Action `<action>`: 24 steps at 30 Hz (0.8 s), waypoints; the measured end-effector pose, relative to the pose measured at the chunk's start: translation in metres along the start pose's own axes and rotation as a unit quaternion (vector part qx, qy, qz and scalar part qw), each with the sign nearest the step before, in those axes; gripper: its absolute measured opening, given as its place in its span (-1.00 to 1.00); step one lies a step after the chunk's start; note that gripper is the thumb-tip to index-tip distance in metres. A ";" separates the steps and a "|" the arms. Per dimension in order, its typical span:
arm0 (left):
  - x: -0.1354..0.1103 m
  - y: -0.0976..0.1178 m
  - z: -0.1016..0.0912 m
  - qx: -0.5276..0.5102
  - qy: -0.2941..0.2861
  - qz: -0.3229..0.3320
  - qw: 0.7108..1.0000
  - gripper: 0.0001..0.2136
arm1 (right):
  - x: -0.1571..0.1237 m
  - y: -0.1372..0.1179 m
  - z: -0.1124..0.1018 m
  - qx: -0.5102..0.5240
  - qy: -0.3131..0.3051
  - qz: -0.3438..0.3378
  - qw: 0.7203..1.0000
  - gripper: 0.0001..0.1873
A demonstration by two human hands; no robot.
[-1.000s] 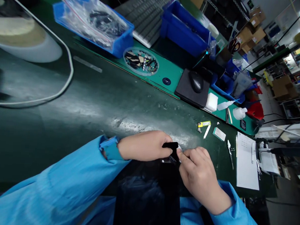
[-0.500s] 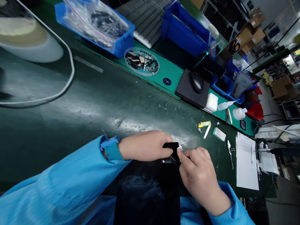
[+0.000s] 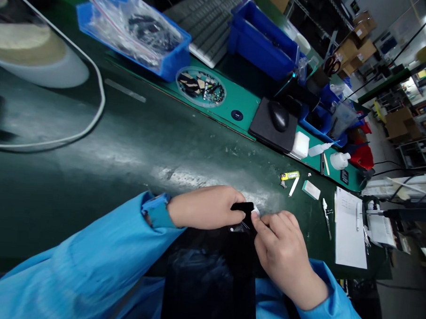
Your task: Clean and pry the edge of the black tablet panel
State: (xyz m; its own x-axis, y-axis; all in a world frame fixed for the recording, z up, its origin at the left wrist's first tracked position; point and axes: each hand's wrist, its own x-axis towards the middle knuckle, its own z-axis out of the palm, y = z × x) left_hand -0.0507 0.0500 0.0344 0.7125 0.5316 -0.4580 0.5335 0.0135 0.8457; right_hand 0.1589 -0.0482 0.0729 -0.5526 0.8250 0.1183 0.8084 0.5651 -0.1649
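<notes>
My left hand (image 3: 211,207) is closed on a small, flat, glossy black piece (image 3: 246,207), its thumb lying across the face. The kind of device or part cannot be made out. At the right edge of that piece my right hand (image 3: 280,240) pinches, fingers curled, with a bit of white material (image 3: 256,209) showing at the tips. The white bit could be cloth or paper; most of it is hidden. A pale round spot shows at the piece's lower edge. Below both hands lies a large dark glossy panel (image 3: 209,286) over my lap.
Along the back stand a blue bin (image 3: 175,59) of bagged cables, a round dish (image 3: 201,87) of small parts, a mouse (image 3: 279,116) and a white bottle (image 3: 340,160). To the right lie a yellow-labelled strip (image 3: 290,175), a small box (image 3: 311,190), tweezers (image 3: 327,221) and paper (image 3: 350,245).
Both hands stay nearly in place on the black piece. My right fingertips have shifted very slightly at its edge, and a little more of the white bit shows.
</notes>
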 end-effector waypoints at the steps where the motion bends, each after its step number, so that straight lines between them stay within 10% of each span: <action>1: 0.000 0.000 0.000 -0.002 -0.005 0.000 1.000 -0.81 | 0.000 0.000 0.000 0.000 0.000 0.003 1.000 -0.65; 16: -0.005 0.004 0.000 0.031 0.007 0.006 0.999 -0.81 | -0.001 -0.005 -0.006 0.002 -0.015 0.008 1.000 -0.65; 24: -0.019 0.005 -0.008 -0.015 -0.011 0.033 0.999 -0.79 | -0.023 0.002 -0.020 0.319 0.042 0.113 0.940 -0.58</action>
State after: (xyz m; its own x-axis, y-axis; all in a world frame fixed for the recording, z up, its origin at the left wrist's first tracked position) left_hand -0.0652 0.0467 0.0497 0.7556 0.5138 -0.4064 0.4716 0.0039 0.8818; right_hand 0.1775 -0.0659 0.0891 -0.3423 0.9359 0.0829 0.6015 0.2860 -0.7459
